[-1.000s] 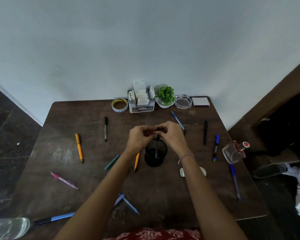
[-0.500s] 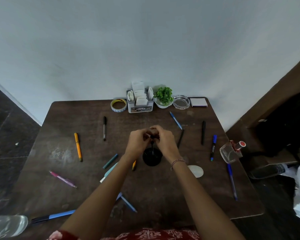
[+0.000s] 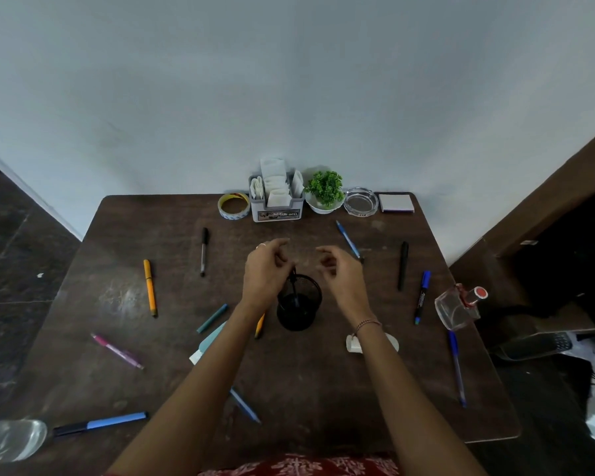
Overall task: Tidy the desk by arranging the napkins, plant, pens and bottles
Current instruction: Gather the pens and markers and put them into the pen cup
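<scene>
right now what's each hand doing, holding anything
left hand: fingers curled beside the black pen in the mesh cup; grip cannot be told
right hand: open, loosely curled, holds nothing

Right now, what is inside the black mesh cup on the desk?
One dark pen stands in the black wire-mesh cup, its top poking above the rim. The dark bottom hides whether anything else lies there.

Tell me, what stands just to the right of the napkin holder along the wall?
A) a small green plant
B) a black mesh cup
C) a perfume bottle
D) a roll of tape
A: the small green plant stands immediately right of the napkin holder, at the desk's far edge by the wall.
</scene>
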